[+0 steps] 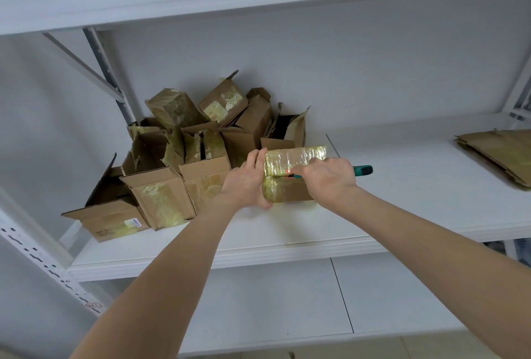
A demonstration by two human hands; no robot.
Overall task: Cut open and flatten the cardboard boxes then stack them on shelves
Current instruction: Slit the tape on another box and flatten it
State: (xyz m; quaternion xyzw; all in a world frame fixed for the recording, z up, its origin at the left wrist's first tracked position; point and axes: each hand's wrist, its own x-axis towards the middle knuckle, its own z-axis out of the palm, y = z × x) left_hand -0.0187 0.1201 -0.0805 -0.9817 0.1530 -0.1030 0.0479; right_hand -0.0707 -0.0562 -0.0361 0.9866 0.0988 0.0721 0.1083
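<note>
Carton (293,158) in work: small, tape-wrapped, on the shelf (402,186) just right of the pile of boxes (184,140); whether it touches the pile we can't tell, our left hand (244,183) covers that gap. Long axis runs sideways, straight away from the pile, parallel w/ the shelf's front edge. Left hand grips the pile-side end, thumb over the top, fingers curled round the lower edge. Right hand (324,180) is on the end away from the pile, fist closed round the green knife (363,170); handle tail sticks out further from the pile, tip end points back toward it. So knife lies approx. along the carton's long axis, at the seam across its front face, and the right hand is the nearer one to that seam. Our read: a cut along the seam would travel toward the left fingers, so that's the thing to mind. Hidden: blade itself, under the right-hand fingers; only an orange fleck shows, so can't say if it's in the tape yet. Tape glare blurs the seam line. Flattened cardboard (497,154) lies well right of the pile, cut off by the frame edge.
</note>
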